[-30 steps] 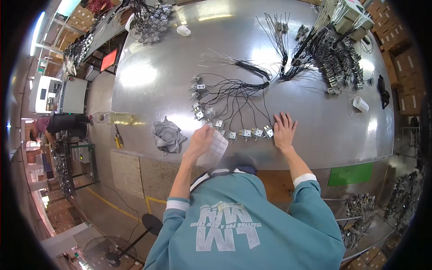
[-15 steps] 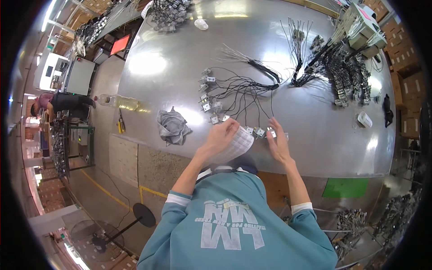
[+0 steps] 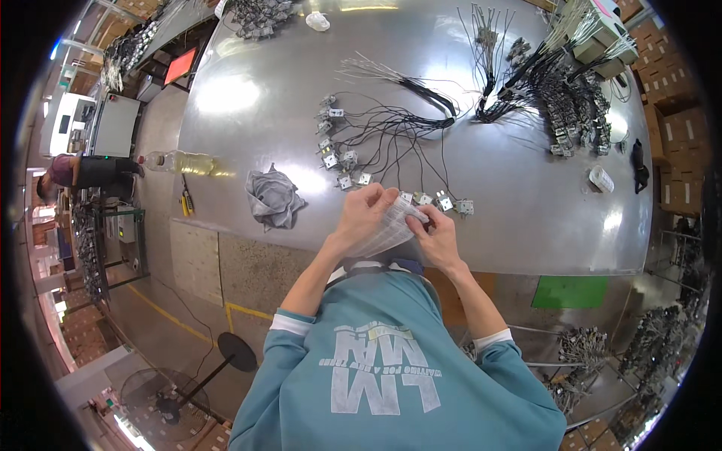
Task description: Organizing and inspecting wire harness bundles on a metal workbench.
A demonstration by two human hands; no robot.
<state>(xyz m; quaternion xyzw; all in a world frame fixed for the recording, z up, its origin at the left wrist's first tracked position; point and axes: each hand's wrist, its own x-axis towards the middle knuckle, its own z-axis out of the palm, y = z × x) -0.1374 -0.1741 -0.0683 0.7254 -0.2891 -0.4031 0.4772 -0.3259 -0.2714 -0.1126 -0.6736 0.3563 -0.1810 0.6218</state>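
Observation:
My left hand (image 3: 361,216) pinches the upper part of a thin white sheet of small printed labels (image 3: 385,234), which hangs at the table's near edge. At the sheet's right side is my right hand (image 3: 438,239), thumb and fingers closed on its edge; whether a single label is between them I cannot make out. Just beyond both hands lies a wire harness (image 3: 421,120) with black cables fanning out to several small metal-cased connectors (image 3: 444,201). More of its connectors (image 3: 329,159) sit at the left, and its bare wire ends point to the far left.
A grey cloth (image 3: 274,197), yellow-handled pliers (image 3: 186,198) and a clear bottle (image 3: 180,163) lie on the left of the metal table (image 3: 526,233). Harnesses are heaped (image 3: 575,113) at the right, near a white roll (image 3: 601,179). Another person (image 3: 98,171) stands far left.
My right hand has moved left from beside the connectors to the label sheet and closed on its edge. My left hand still holds the sheet. The view has shifted slightly.

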